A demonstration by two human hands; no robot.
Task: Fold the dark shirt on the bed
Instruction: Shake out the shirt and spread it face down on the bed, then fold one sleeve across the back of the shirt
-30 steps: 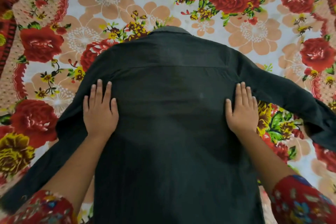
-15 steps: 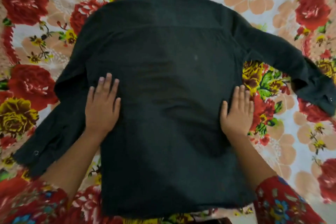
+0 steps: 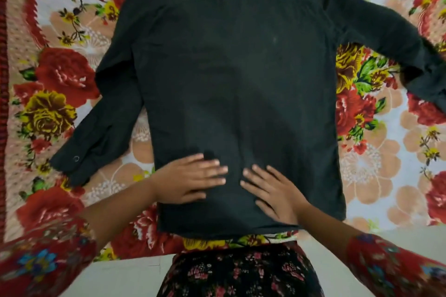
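Flowered bedding [image 3: 55,75] in red, peach and yellow covered the bed, and the dark shirt [image 3: 236,75] lay on it back up and spread flat. Its hem [image 3: 229,230] was nearest us and both sleeves were thrown out to the sides. Our left hand [image 3: 190,179] and right hand [image 3: 272,191] pressed flat on the lower back panel, near each other but apart, fingers [image 3: 212,169] straight and released, gripping nothing. We judged the cloth light, soft and limp, more likely to drag and wrinkle over the sheet than to slide cleanly, and not fragile. We reckoned the best hold was a pinch at the cuff [image 3: 72,164] on our left, or along a side edge, to carry that part across the back.
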